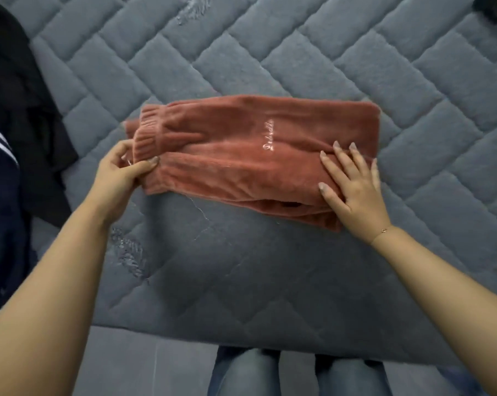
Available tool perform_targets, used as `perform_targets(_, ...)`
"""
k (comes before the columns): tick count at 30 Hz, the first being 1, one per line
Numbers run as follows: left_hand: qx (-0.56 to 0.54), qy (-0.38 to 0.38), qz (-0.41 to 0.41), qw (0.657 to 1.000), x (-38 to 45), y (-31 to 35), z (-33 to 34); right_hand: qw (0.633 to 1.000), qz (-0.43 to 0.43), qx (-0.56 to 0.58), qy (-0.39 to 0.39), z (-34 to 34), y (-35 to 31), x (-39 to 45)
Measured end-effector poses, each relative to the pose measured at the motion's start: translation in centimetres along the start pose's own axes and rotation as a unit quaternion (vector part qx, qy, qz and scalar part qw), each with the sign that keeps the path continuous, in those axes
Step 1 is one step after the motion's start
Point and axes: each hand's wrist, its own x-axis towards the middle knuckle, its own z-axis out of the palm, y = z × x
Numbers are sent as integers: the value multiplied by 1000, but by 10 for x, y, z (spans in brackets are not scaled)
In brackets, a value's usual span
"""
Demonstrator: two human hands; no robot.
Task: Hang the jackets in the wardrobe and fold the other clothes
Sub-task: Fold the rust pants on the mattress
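A rust-red fleece garment with a ribbed waistband and white embroidered script lies folded into a thick rectangle on the grey quilted mattress. My left hand grips its left end just below the waistband, thumb on top and fingers underneath. My right hand rests flat on the garment's right end with the fingers spread and straight.
A heap of black clothing lies at the left edge, with a navy garment with white stripes below it. A dark object sits at the top right corner. The mattress's near edge runs above my jeans-clad legs.
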Motion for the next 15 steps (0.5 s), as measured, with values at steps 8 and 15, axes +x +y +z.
perform_targets(8, 36, 42, -26, 998, 26, -18, 3, 990, -34, -140, -7, 25, -13, 0)
perform_targets(15, 27, 115, -30, 993, 26, -3, 13, 987, -81, -140, 22, 9, -12, -2)
